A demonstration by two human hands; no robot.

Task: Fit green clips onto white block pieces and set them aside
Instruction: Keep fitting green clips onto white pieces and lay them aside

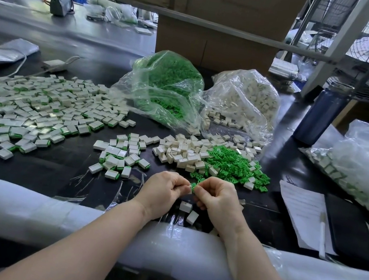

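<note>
A green clip (pixel 193 187) is pinched between the curled fingers of the left hand (pixel 163 190) and right hand (pixel 217 197), just above the near edge of the dark worktop (pixel 51 169). Two white blocks (pixel 188 211) lie directly below the hands. Loose blocks and clips (pixel 235 165) are heaped just beyond; finished pieces (pixel 37 108) are spread to the far left.

Green clips (pixel 235 165), white blocks (pixel 183 154), black table (pixel 52 166), blue bottle (pixel 317 115), clear bags w/ green (pixel 163 87) & white.
</note>
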